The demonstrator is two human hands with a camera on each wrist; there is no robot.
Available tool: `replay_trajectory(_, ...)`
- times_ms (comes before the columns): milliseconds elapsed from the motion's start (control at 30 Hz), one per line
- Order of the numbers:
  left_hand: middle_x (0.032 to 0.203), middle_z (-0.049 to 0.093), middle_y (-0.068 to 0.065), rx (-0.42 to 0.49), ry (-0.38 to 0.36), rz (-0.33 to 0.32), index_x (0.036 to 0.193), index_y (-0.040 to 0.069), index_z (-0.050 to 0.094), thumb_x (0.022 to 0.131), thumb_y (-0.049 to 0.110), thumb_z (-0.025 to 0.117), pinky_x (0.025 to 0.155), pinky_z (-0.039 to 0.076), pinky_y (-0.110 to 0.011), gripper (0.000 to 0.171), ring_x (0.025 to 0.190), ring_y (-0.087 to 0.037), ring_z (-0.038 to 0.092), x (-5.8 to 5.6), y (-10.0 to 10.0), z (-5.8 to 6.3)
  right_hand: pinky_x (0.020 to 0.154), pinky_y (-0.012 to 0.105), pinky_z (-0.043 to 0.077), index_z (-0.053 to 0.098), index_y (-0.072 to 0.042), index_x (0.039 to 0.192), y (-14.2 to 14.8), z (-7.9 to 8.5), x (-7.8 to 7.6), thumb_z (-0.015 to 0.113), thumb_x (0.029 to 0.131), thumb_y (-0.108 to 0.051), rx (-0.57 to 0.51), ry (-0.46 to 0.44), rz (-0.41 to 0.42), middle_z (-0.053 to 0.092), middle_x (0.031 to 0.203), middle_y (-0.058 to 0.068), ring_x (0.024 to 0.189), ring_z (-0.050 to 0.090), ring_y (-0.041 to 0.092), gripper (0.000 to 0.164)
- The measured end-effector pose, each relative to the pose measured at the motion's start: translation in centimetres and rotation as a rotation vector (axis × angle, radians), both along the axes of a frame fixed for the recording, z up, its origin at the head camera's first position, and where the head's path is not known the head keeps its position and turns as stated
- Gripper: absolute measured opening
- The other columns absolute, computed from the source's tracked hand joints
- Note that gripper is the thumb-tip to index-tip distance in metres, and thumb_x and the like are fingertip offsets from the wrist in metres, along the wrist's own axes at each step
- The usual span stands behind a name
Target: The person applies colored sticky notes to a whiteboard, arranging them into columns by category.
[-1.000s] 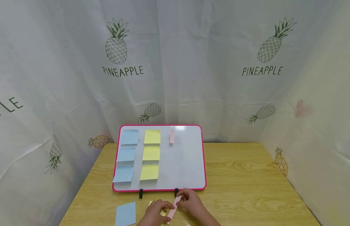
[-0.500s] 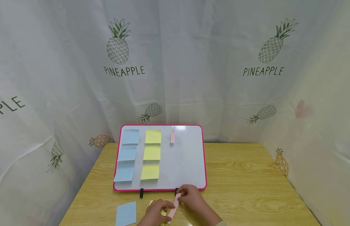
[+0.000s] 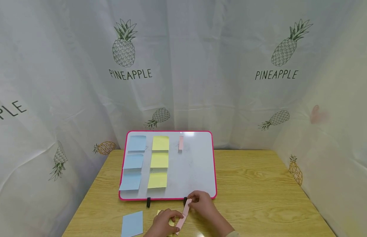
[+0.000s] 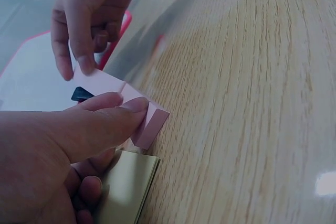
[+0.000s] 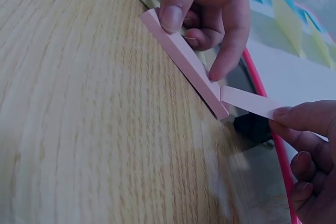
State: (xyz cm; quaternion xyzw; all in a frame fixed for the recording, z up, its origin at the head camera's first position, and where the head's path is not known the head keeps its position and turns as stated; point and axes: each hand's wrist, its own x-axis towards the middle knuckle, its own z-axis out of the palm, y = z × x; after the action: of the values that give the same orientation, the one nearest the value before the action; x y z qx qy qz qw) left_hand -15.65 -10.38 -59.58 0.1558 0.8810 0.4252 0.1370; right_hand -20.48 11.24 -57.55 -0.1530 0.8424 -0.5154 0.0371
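Observation:
My left hand (image 3: pixel 162 224) grips a narrow pink sticky note pad (image 5: pixel 186 64) between thumb and fingers, low over the wooden table. Between thumb and forefinger, my right hand (image 3: pixel 202 204) pinches the free end of the pad's top pink strip (image 5: pixel 244 101). That strip is peeled up and still joins the pad at its far end, with a crease there. Partly hidden under the left hand is a yellow sticky note pad (image 4: pixel 128 184). A blue sticky note pad (image 3: pixel 132 224) lies left of it on the table.
Behind the hands a pink-rimmed whiteboard (image 3: pixel 195 171) leans on black feet (image 3: pixel 148 202). It bears a column of blue notes (image 3: pixel 133 162), a column of yellow notes (image 3: pixel 159 160) and one pink strip note (image 3: pixel 181 143) near the top. A pineapple-print curtain (image 3: pixel 195 65) surrounds the table (image 3: pixel 248 184).
My right hand has moved slightly up toward the board, drawing the strip's free end farther from the pad. The left hand has stayed in place with the pad.

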Motion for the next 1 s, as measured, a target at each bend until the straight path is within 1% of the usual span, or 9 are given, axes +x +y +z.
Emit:
replay_trajectory(233,0.079,0.048,0.011,-0.017,-0.007,0.002,0.104,0.029,0.072,0.077,0.020,0.083,0.064,0.028,-0.035,0.031,0.074,-0.012,0.039,-0.1,0.1,0.1,0.059,0.024,0.047,0.072,-0.008,0.093,0.4,0.2,-0.3,0.077,0.078,-0.001,0.005,-0.029,-0.009,0.059,0.072,-0.006,0.068,0.053,0.009,0.017)
replay_trajectory(467,0.078,0.049,0.009,-0.011,-0.024,-0.001,0.104,0.028,0.072,0.077,0.018,0.083,0.063,0.028,-0.036,0.031,0.073,-0.014,0.039,-0.2,0.2,0.3,0.058,0.025,0.047,0.072,-0.008,0.093,0.5,0.4,-0.7,0.077,0.078,-0.002,0.001,-0.058,-0.017,0.059,0.073,-0.004,0.068,0.053,0.012,0.016)
replay_trajectory(733,0.079,0.048,0.009,-0.006,-0.011,-0.007,0.105,0.028,0.071,0.077,0.019,0.083,0.063,0.028,-0.035,0.031,0.072,-0.012,0.038,0.0,0.2,0.5,0.057,0.025,0.046,0.072,-0.008,0.092,0.5,0.6,-1.1,0.077,0.078,-0.002,0.007,-0.024,-0.017,0.058,0.072,-0.004,0.067,0.052,0.012,0.016)
replay_trajectory(833,0.079,0.047,0.009,-0.010,-0.002,-0.007,0.105,0.029,0.071,0.077,0.019,0.083,0.063,0.028,-0.034,0.032,0.072,-0.011,0.038,0.1,0.1,0.5,0.057,0.025,0.046,0.071,-0.007,0.092,0.5,0.6,-1.3,0.077,0.078,-0.001,0.010,-0.005,-0.011,0.059,0.072,-0.004,0.067,0.052,0.012,0.017)
replay_trajectory(1000,0.079,0.046,0.011,-0.023,0.015,-0.006,0.105,0.030,0.070,0.077,0.020,0.083,0.063,0.027,-0.033,0.032,0.072,-0.010,0.037,0.1,0.1,0.3,0.057,0.024,0.046,0.072,-0.007,0.092,0.5,0.9,-1.5,0.077,0.078,0.000,0.011,0.003,-0.007,0.059,0.072,-0.004,0.066,0.051,0.011,0.017)
